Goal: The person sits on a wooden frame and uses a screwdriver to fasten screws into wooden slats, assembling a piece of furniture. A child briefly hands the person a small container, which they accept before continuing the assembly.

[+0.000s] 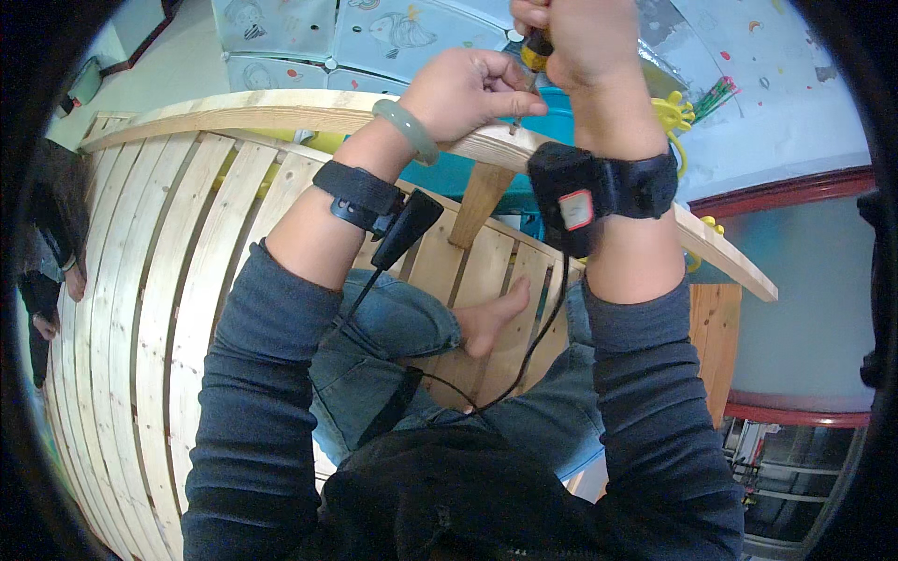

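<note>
My right hand point(594, 42) is closed around the yellow and black handle of a screwdriver point(535, 53), partly cut off by the top edge. The tool's thin shaft points down at the top edge of a curved wooden rail point(281, 110). Thumb and forefinger of my left hand point(458, 93) pinch the shaft just above the rail. A small dark screw point(514, 128) seems to sit where the tip meets the wood; its details are too small to tell. Below that spot, a short wooden post point(480, 201) joins the rail to the slats.
I sit on a slatted wooden bed frame point(187, 252), one bare foot point(493, 318) near the post. Pale patterned cabinets point(393, 37) stand behind the rail, with teal and yellow items between. At far left is another person's hand point(75, 280). A cable point(547, 337) hangs from my right wrist strap.
</note>
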A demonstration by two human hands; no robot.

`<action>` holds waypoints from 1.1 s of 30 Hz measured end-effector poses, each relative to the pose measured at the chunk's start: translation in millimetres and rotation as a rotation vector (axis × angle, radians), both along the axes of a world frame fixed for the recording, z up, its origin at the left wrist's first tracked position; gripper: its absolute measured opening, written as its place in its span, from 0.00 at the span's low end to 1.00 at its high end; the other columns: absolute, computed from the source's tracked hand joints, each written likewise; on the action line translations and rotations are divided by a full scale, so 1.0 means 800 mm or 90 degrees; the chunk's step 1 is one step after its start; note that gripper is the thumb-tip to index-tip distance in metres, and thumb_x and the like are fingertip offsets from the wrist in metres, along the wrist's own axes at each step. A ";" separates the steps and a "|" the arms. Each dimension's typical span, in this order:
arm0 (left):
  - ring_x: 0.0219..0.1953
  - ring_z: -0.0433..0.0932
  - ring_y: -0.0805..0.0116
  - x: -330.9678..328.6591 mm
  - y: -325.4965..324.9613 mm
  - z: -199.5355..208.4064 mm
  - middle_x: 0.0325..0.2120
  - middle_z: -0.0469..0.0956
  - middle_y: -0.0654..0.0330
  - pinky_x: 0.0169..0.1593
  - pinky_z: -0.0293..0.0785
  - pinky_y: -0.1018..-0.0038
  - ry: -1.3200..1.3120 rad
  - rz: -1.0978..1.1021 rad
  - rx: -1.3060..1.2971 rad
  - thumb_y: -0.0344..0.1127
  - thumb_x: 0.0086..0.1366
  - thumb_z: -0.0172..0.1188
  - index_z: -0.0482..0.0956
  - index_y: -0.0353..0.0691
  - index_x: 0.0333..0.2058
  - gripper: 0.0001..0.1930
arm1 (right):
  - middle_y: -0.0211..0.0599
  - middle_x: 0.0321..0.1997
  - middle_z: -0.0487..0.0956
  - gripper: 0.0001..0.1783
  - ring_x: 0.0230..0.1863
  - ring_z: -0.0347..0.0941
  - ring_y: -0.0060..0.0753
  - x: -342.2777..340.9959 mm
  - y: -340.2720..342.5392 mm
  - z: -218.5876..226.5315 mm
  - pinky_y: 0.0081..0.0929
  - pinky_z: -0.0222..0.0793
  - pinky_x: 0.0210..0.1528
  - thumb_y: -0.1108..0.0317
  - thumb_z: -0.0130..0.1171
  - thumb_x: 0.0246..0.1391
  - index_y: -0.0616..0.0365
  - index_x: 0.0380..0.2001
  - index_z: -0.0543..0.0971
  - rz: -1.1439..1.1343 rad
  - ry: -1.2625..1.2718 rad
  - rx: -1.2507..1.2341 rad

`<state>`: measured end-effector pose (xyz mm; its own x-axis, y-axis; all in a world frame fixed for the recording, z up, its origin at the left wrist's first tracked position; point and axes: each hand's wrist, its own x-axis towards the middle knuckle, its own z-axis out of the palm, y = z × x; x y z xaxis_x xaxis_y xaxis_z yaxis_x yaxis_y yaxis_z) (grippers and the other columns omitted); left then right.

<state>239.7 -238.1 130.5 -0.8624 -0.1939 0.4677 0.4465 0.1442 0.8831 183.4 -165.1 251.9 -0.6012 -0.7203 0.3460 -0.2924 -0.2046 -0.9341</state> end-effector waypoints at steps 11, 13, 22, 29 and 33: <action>0.34 0.78 0.79 -0.003 0.007 -0.007 0.35 0.83 0.61 0.40 0.75 0.80 -0.012 -0.060 -0.047 0.34 0.62 0.64 0.81 0.35 0.41 0.12 | 0.21 0.14 0.62 0.17 0.13 0.56 0.18 -0.011 0.045 0.006 0.20 0.57 0.19 0.56 0.52 0.60 0.49 0.20 0.66 0.030 -0.077 -0.071; 0.37 0.79 0.76 -0.005 0.006 -0.004 0.38 0.83 0.59 0.43 0.75 0.79 -0.010 -0.091 -0.061 0.34 0.63 0.63 0.81 0.34 0.40 0.11 | 0.24 0.14 0.63 0.17 0.14 0.58 0.20 -0.009 0.041 0.009 0.20 0.55 0.19 0.56 0.52 0.59 0.51 0.19 0.66 0.036 -0.024 0.003; 0.45 0.78 0.73 0.000 -0.003 -0.001 0.41 0.82 0.56 0.52 0.73 0.74 0.029 -0.146 -0.045 0.40 0.67 0.57 0.80 0.31 0.43 0.16 | 0.27 0.13 0.64 0.16 0.12 0.55 0.18 -0.005 0.037 0.009 0.18 0.54 0.17 0.60 0.52 0.59 0.54 0.19 0.67 0.189 -0.076 -0.027; 0.48 0.77 0.69 0.002 -0.008 0.001 0.44 0.81 0.55 0.55 0.72 0.72 0.046 -0.196 0.002 0.38 0.68 0.56 0.78 0.30 0.46 0.16 | 0.27 0.13 0.62 0.16 0.12 0.53 0.18 -0.020 0.034 0.007 0.17 0.52 0.16 0.61 0.51 0.59 0.56 0.20 0.66 0.356 -0.081 -0.014; 0.48 0.78 0.67 0.012 -0.002 -0.001 0.46 0.80 0.53 0.54 0.74 0.72 0.048 -0.205 0.001 0.34 0.68 0.55 0.77 0.29 0.47 0.15 | 0.26 0.13 0.61 0.17 0.11 0.51 0.16 -0.044 0.021 0.005 0.17 0.51 0.15 0.60 0.50 0.58 0.56 0.20 0.65 0.752 -0.199 0.006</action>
